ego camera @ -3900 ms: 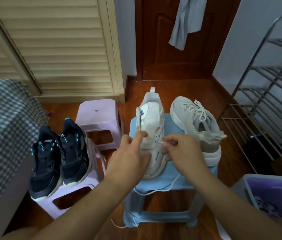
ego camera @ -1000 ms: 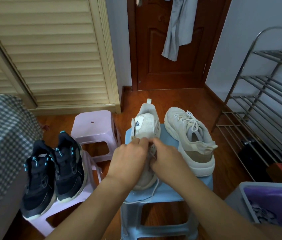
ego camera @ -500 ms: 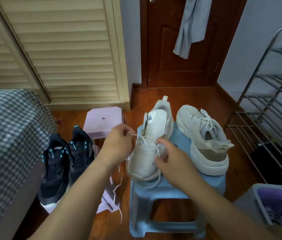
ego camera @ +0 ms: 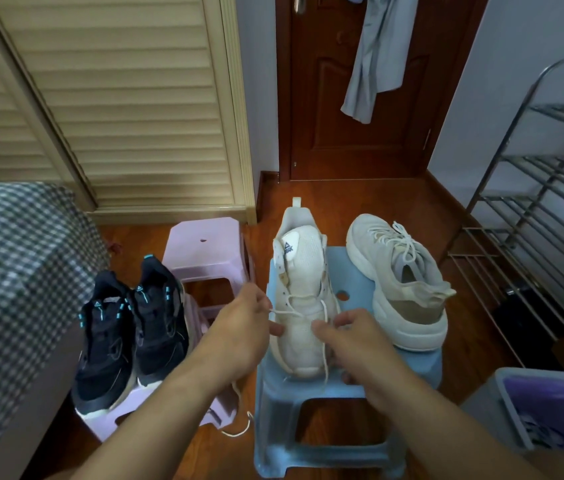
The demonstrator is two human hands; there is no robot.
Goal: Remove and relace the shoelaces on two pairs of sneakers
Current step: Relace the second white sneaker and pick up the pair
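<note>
I have 2 hands over the blue stool (ego camera: pixel 349 372). My left hand (ego camera: pixel 239 336) pinches the shoelace (ego camera: pixel 285 311) between thumb and fingers at the left side of the white shoe (ego camera: pixel 303 303), and the lace runs taut from that pinch across the shoe's lower eyelets. Another stretch of the lace hangs below my left hand and curls near the floor beside the stool's left legs. My right hand (ego camera: pixel 356 337) sits at the shoe's right side, thumb laid on the upper and fingers curled around its edge, gripping it, with the other lace end trailing down past the toe by the thumb. This shoe lies along the stool's left edge, toe toward me, tongue raised. The second white shoe (ego camera: pixel 401 285), fully laced and tied, rests along the stool's right edge, toe pointing away. The 2 dark shoes (ego camera: pixel 135 334) stand side by side on the front edge of a pink stool (ego camera: pixel 204 242) to the left, well apart from both hands.
</note>
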